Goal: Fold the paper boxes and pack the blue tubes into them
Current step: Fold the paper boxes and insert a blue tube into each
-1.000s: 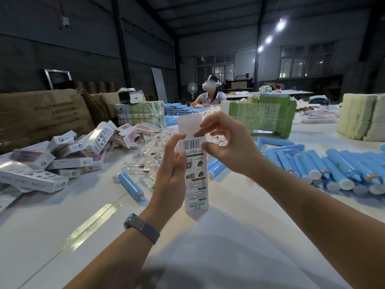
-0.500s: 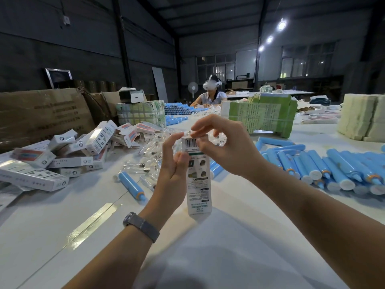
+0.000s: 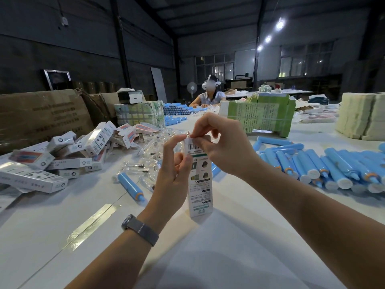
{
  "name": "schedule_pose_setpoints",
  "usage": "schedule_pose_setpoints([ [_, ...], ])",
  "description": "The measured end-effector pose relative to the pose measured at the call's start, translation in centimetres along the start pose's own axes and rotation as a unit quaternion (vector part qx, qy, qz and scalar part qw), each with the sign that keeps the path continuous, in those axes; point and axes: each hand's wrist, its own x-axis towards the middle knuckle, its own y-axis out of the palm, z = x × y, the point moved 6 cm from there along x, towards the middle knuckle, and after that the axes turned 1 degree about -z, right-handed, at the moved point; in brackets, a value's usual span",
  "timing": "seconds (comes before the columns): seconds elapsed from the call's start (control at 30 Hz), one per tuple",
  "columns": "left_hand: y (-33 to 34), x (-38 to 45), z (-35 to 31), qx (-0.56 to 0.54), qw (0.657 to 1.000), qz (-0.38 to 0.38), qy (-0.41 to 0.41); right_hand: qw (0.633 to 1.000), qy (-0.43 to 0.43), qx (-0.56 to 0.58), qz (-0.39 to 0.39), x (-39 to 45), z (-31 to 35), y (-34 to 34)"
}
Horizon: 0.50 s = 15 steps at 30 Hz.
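White paper box point(image 3: 200, 184) stands upright between your hands: left hand point(image 3: 174, 176) grips its side, right hand point(image 3: 220, 147) pinches the top flap directly above.

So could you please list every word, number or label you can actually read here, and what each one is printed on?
Held white box: barcode near the top; a green line near the bottom, too blurred to quote.
Green bundle: dense columns of print, too small to read.
Cardboard carton: rows of dark characters, illegible.
Piled white boxes: small logos and text, blurred.
Blue tubes: no visible text.
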Motion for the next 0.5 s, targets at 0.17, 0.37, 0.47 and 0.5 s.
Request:
schedule_pose_setpoints([
  [0.17, 0.03, -0.11, 0.3, -0.002, 1.0, -0.002, 0.008, 0.999, -0.015, -0.029, -0.016, 0.09, 0.6, 0.06],
  [0.37, 0.0, -0.11, 0.19, 0.015, 1.0, -0.007, 0.008, 1.0, -0.003, -0.007, 0.007, 0.29, 0.53, -0.2],
  [0.47, 0.07, -0.17, 0.24, 0.024, 1.0, 0.0, 0.012, 1.0, 0.006, 0.02, -0.008, 0.45, 0.55, -0.67],
  [0.5, 0.1, -0.19, 0.22, 0.027, 1.0, 0.002, 0.012, 0.999, 0.009, 0.03, -0.011, 0.49, 0.56, -0.79],
])
